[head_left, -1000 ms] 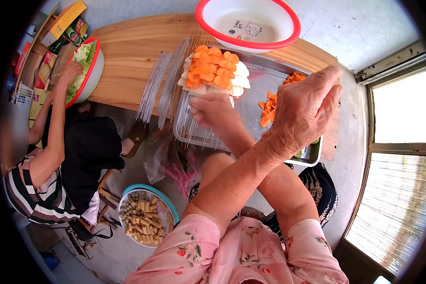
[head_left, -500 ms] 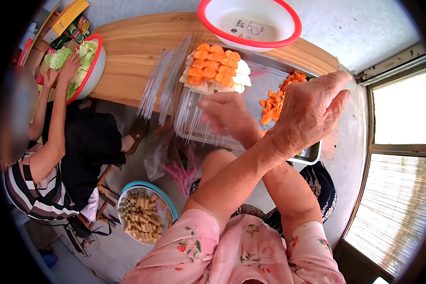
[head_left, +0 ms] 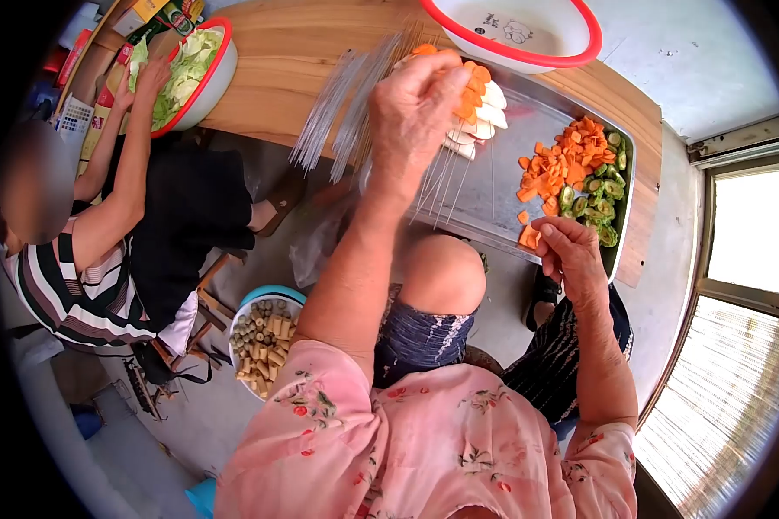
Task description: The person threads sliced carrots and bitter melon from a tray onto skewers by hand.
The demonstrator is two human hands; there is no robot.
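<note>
My left hand (head_left: 411, 117) is over the left part of the metal tray (head_left: 502, 169), its fingers bent together beside stacked orange carrot slices (head_left: 473, 89); what they hold is hidden. White slices (head_left: 491, 112) lie under the carrot, with thin skewers (head_left: 441, 183) sticking out toward me. At the tray's near edge is my right hand (head_left: 571, 258), thumb and fingers curled together by a loose carrot piece (head_left: 530, 236); anything between them is too small to tell. Carrot pieces (head_left: 571, 156) and green sliced vegetable (head_left: 599, 197) fill the tray's right side.
Bundled skewers (head_left: 329, 108) lie on the wooden table (head_left: 273, 65). A red-rimmed basin (head_left: 519, 30) stands behind the tray. At left, a person (head_left: 104, 277) handles leaves over a basin of lettuce (head_left: 186, 82). A bowl of cut pieces (head_left: 264, 342) is on the floor.
My crossed arms have come apart: my left hand moved left to the stacked slices, my right hand moved right to the loose carrot. The view has shifted, and the green vegetable now shows more fully.
</note>
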